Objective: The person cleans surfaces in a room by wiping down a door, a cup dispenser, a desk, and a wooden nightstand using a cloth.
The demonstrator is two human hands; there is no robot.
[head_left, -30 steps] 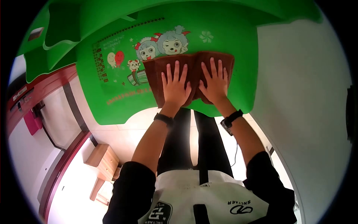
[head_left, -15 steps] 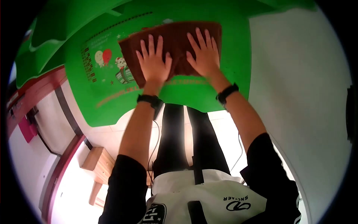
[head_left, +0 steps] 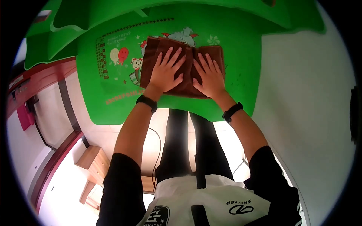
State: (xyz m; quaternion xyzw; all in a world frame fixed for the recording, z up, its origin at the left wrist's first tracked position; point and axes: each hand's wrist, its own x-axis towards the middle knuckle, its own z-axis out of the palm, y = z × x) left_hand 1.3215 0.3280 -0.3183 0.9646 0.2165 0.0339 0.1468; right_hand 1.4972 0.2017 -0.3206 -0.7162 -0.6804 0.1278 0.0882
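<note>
A brown cloth [head_left: 188, 58] lies on the green desk top [head_left: 233, 79], with a raised fold running down its middle and layered edges on its left side. My left hand [head_left: 166, 75] rests palm down on the left half of it, fingers stretched out and apart. On the right half lies my right hand [head_left: 210, 78], also flat, with its thumb pointing inward. Both hands press on the cloth; neither grips it. Part of the cloth is hidden beneath them.
Printed pictures on the desk include a red balloon [head_left: 123, 55] and a cartoon sheep [head_left: 184, 37]. Raised green plastic [head_left: 113, 15] borders the far side. A white wall [head_left: 301, 86] stands to the right. Wooden drawers [head_left: 92, 164] are on the lower left.
My hands have moved closer together and nearer to my body. The cloth has narrowed, with a ridge bunched up between the hands. The view has shifted slightly.
</note>
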